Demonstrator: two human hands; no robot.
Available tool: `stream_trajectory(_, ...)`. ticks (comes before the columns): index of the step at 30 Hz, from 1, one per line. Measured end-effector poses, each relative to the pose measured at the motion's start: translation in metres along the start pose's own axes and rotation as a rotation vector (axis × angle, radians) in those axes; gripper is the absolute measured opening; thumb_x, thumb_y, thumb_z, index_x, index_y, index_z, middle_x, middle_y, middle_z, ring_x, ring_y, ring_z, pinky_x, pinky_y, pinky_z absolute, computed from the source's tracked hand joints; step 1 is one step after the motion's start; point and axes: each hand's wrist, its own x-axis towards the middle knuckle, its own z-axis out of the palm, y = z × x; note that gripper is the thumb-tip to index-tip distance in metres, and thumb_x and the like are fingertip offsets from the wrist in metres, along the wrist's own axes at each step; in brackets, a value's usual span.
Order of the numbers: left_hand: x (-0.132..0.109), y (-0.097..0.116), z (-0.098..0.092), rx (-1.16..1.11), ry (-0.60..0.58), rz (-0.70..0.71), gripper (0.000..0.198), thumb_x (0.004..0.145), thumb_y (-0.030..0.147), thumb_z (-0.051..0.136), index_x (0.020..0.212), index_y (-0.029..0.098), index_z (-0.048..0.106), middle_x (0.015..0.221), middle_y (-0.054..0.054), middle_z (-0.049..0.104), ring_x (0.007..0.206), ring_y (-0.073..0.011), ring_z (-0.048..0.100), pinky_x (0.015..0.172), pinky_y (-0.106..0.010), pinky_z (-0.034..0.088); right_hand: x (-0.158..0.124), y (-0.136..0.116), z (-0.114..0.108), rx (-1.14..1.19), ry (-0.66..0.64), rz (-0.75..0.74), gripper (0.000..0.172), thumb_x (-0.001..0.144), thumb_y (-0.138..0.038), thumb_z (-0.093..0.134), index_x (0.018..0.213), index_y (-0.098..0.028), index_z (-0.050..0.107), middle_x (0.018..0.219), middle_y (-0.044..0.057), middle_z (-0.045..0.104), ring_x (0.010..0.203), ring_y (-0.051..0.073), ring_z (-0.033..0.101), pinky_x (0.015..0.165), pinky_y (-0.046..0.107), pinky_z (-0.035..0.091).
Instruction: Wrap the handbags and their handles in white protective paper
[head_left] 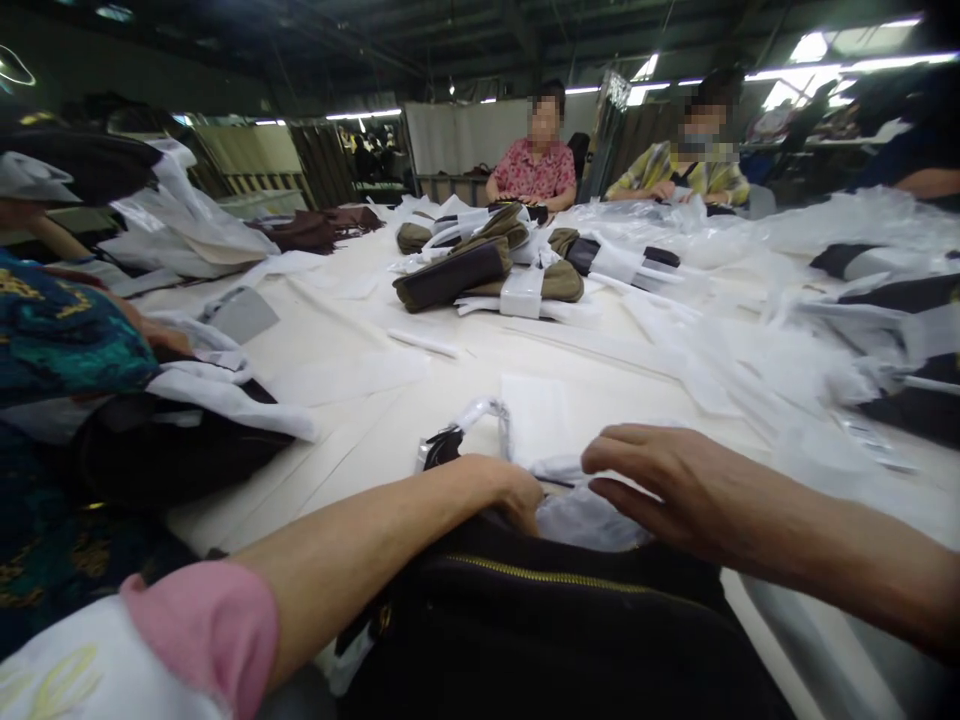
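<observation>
Both hands sit at the near edge of the tabletop point(390, 400): the left hand point(517, 492) dips into the open top of the bag point(540, 620) just below it, with the right hand point(660, 480) close beside it, over the crumpled paper point(585, 520) in the bag's mouth. Just beyond the left hand lies a wrapped buckle strap point(457, 435), and well beyond both hands a pile of wrapped bags point(487, 270) covers the tabletop's middle. Left of the hands a neighbour's bag point(172, 440) rests under paper, right of them loose plastic wrap point(787, 360) spreads out, and two seated people point(536, 165) are at the far edge.

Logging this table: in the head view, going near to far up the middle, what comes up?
Black bag → left hand and right hand on white paper → pile of olive-brown bags → two seated people.
</observation>
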Motion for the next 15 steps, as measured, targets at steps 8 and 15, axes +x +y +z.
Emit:
stream_trajectory(8,-0.088,-0.023,0.022,-0.201,1.023,-0.007,0.038,0.081,0.035,0.044,0.116,0.021,0.049,0.122,-0.006,0.053,0.112,-0.0194,0.047,0.098,-0.031,0.034,0.046,0.014,0.038,0.146,-0.332,-0.01,0.038,0.064,-0.03,0.06,0.1,-0.017,0.059,0.093,0.009,0.062,0.082,0.023,0.059,0.068,0.03,0.043)
stream_trajectory(15,-0.109,-0.06,0.169,-0.991,1.101,-0.305,0.08,0.069,0.061,0.049,0.134,0.021,0.027,0.137,-0.01,0.036,0.125,-0.029,0.035,0.096,-0.04,0.04,0.064,0.011,0.043,0.193,-0.318,-0.143,0.032,0.059,-0.041,0.064,0.08,-0.017,0.059,0.078,0.003,0.059,0.067,0.017,0.054,0.054,0.024,0.037)
